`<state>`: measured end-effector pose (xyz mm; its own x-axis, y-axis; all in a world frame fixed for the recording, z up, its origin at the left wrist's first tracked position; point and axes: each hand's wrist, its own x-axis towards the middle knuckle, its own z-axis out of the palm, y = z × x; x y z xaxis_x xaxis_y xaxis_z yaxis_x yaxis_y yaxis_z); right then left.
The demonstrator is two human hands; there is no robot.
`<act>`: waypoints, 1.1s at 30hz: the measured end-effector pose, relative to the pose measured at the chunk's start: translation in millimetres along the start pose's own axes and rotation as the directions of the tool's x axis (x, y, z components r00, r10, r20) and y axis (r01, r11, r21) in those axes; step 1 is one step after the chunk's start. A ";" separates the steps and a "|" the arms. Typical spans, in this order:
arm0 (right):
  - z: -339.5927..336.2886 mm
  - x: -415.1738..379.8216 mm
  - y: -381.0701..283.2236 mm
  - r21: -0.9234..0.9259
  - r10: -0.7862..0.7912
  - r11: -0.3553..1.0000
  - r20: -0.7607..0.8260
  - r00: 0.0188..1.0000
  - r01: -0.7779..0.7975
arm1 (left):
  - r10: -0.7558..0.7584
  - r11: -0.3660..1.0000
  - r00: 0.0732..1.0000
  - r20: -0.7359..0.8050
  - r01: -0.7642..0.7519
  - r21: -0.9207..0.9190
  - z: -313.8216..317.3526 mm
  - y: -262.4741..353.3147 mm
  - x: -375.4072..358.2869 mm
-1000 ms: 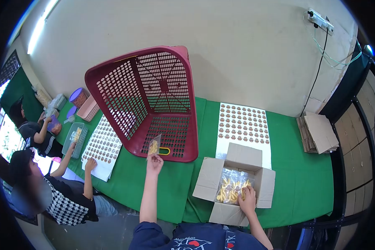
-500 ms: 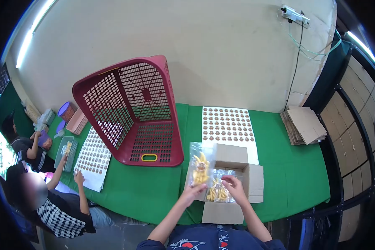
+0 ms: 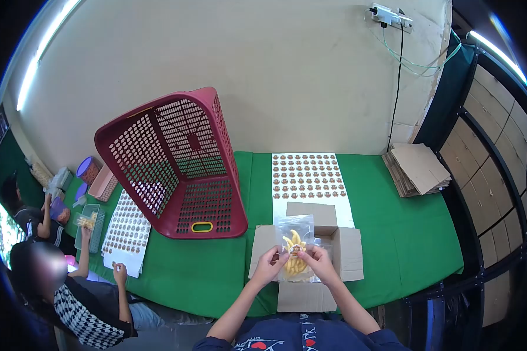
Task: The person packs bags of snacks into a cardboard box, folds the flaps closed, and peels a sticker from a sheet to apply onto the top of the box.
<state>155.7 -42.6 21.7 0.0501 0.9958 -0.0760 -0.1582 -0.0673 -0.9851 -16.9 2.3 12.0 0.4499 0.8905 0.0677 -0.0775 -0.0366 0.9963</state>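
basket (image 3: 175, 167) left of box (image 3: 310, 286) | sticker sheet (image 3: 307, 178) behind box | cardboard stack (image 3: 416, 169) far right

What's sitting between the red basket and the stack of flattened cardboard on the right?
In the head view, a white sticker sheet lies flat on the green tablecloth between the red basket and the flattened cardboard stack.

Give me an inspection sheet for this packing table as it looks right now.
Surface: green table, cloth-covered.
Job's things: clear snack bag held over open cardboard box.
Clutter: tilted red basket, sticker sheet, flat cardboard stack.
Grippers: left hand and right hand both pinch the bag.
Cables: cord hangs from wall power strip.
Surroundings: co-workers seated at left.
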 end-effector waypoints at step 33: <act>13.0 -10.2 1.1 0.020 0.023 1.000 -0.141 0.990 -0.020 | -0.040 0.988 0.986 -0.165 0.064 0.142 25.1 2.4 -2.9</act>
<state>142.2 -52.0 23.4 0.1848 0.9755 -0.1193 -0.1791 -0.0860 -0.9801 4.0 -11.8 15.5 0.2998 0.9538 0.0183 0.0785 -0.0438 0.9960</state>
